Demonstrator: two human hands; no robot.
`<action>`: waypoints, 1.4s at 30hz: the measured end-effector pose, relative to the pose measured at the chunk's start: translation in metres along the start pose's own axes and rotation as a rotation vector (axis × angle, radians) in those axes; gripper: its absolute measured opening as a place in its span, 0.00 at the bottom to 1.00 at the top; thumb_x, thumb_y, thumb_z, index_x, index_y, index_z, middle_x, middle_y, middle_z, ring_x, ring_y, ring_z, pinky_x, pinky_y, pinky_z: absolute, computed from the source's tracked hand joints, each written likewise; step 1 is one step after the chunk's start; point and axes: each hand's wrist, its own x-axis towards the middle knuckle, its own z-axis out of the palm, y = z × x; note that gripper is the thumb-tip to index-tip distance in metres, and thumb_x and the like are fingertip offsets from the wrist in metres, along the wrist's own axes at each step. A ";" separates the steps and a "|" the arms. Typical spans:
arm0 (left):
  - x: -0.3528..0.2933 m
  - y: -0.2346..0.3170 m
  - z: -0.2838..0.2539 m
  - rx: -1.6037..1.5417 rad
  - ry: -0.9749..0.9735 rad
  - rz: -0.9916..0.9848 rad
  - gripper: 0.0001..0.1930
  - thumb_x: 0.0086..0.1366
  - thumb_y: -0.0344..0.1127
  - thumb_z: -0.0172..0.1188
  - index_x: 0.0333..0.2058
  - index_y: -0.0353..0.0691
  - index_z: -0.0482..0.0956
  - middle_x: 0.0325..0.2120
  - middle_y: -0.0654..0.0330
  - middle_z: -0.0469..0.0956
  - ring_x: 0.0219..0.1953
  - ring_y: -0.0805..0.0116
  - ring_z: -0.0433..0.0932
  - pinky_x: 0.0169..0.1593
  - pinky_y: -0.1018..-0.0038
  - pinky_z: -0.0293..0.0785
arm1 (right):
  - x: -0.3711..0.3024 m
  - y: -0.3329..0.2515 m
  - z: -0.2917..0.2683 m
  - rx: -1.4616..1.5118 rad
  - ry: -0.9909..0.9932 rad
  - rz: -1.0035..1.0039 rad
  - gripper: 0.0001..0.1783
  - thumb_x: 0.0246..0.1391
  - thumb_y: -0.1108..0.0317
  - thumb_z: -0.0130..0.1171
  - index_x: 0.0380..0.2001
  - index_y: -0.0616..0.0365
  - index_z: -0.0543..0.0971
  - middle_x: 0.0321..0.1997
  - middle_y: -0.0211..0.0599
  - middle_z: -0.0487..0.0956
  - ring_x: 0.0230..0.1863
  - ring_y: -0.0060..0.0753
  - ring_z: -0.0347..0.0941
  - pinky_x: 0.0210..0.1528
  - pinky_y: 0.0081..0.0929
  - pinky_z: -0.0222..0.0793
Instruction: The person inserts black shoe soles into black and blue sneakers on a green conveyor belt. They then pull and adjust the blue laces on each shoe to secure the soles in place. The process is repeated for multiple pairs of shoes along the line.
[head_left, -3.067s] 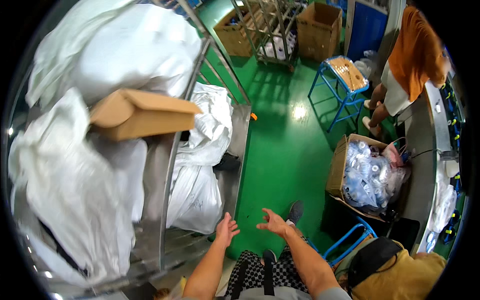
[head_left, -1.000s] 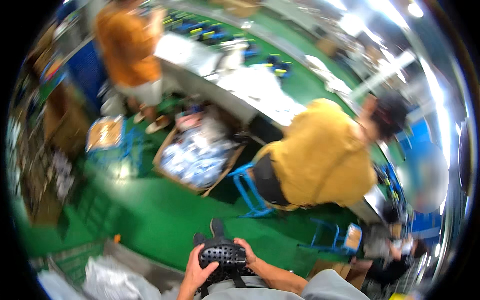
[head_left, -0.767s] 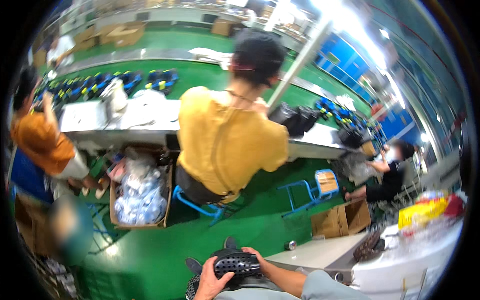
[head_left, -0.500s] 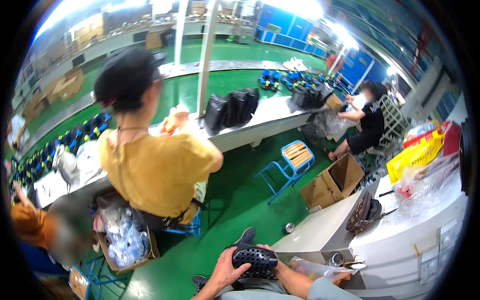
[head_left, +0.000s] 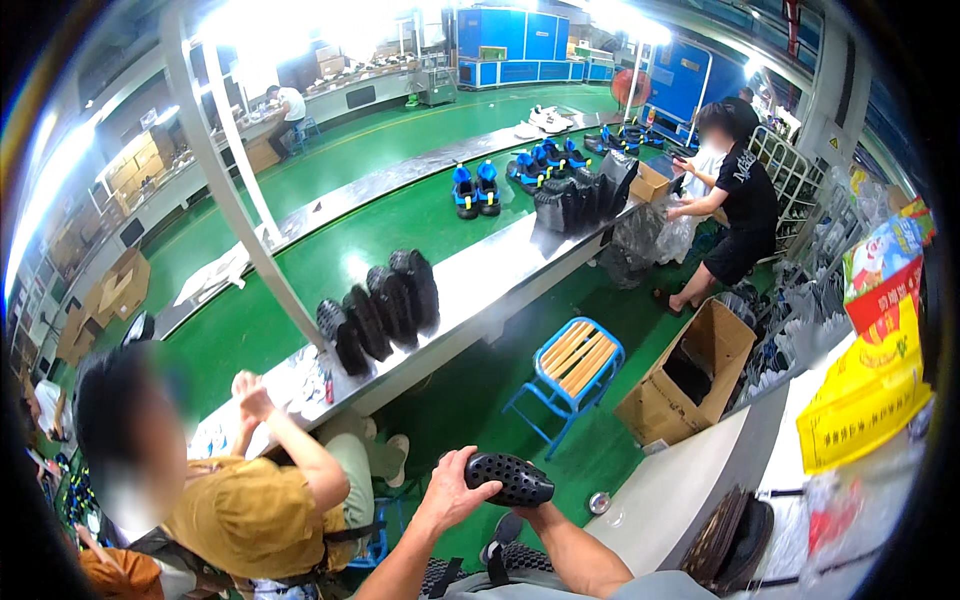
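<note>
Black perforated shoe [head_left: 512, 480] is held in the air in front of the body, well apart from the near edge of the tabletop [head_left: 475, 280]. Left hand [head_left: 455, 495]: grip clasped on the shoe's left end, thumb over the upper face. Right hand [head_left: 538, 514]: beneath the right end, fingers hidden; cannot tell how far they close. Two-ended hold probably keeps the piece level. Four black upright items [head_left: 392, 308] stand in a row toward the tabletop's left end, beside a post [head_left: 235, 190]; close spacing presumably saves surface. Blue-framed stool [head_left: 575, 370] stands on the floor below the near edge, between hands and tabletop, an obstruction; open carton [head_left: 690, 375] to its right narrows the floor further. Seated co-worker in mustard top [head_left: 255, 515] takes up the left side.
</note>
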 end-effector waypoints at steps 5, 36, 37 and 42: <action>0.078 0.039 -0.004 0.006 -0.013 0.041 0.45 0.53 0.55 0.74 0.64 0.38 0.69 0.59 0.44 0.72 0.62 0.46 0.70 0.66 0.58 0.68 | 0.060 -0.054 -0.039 0.037 -0.013 -0.111 0.23 0.68 0.50 0.51 0.53 0.55 0.80 0.52 0.41 0.84 0.49 0.36 0.83 0.53 0.40 0.80; 0.566 0.211 -0.117 -0.570 -0.181 0.391 0.41 0.56 0.48 0.77 0.64 0.37 0.71 0.58 0.45 0.75 0.60 0.55 0.75 0.58 0.63 0.76 | 0.355 -0.463 0.101 -0.032 0.185 -0.511 0.20 0.65 0.55 0.54 0.49 0.58 0.80 0.47 0.38 0.86 0.46 0.35 0.83 0.53 0.40 0.79; 0.572 0.230 -0.134 -0.557 -0.194 0.283 0.42 0.54 0.46 0.78 0.65 0.37 0.71 0.59 0.47 0.75 0.61 0.58 0.75 0.56 0.65 0.78 | 0.372 -0.481 0.127 -0.013 0.230 -0.415 0.17 0.65 0.56 0.55 0.47 0.56 0.81 0.44 0.36 0.85 0.44 0.34 0.84 0.51 0.38 0.80; 0.657 0.254 -0.131 -0.421 0.024 0.450 0.42 0.51 0.45 0.80 0.62 0.37 0.73 0.60 0.46 0.73 0.62 0.52 0.74 0.61 0.61 0.74 | 0.453 -0.578 0.175 -0.040 0.240 -0.337 0.13 0.64 0.63 0.58 0.48 0.55 0.79 0.46 0.34 0.84 0.45 0.33 0.83 0.49 0.35 0.81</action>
